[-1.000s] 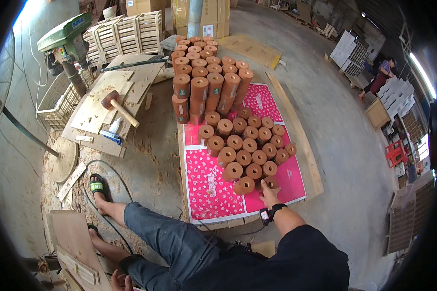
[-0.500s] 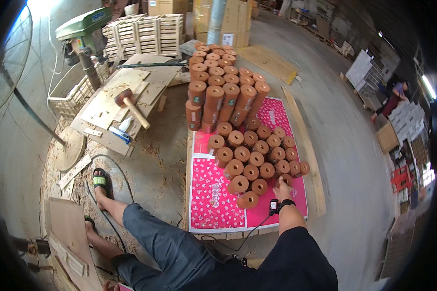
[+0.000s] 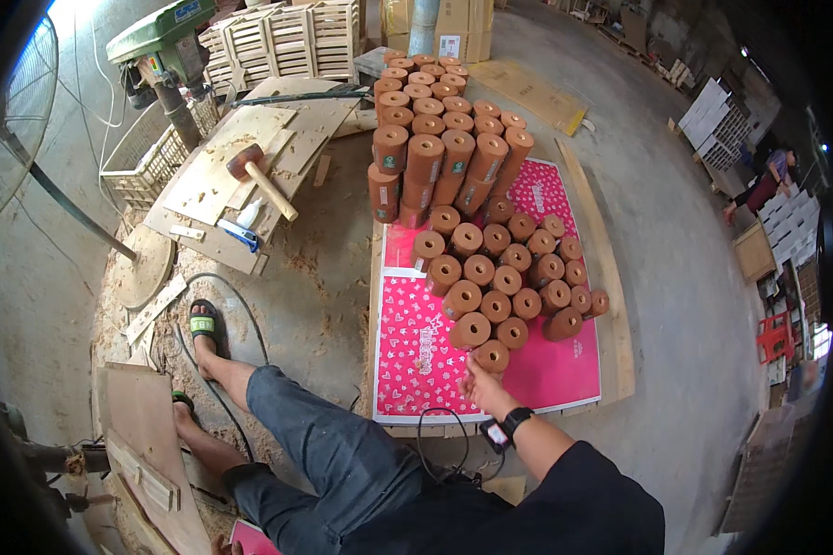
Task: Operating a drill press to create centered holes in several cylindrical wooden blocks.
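Note:
Many reddish-brown cylinders, each with a hole in its top end, stand upright in a loose group on a pink printed sheet. My right hand is at the nearest cylinder, its fingers curled against the near left side. A black band with a small device and a cable is on that wrist. Only the fingertips of my left hand show at the lower edge, beside a bit of pink sheet; what they do is hidden.
Behind stand taller stacks of cylinders. At left, a mallet and a blue-handled tool lie on boards near a green drill press. A fan, wood shavings and a floor cable surround my feet. Another person is far right.
My right hand has moved left and nearer, from a cylinder at the group's right edge to the nearest one. The whole view has shifted slightly.

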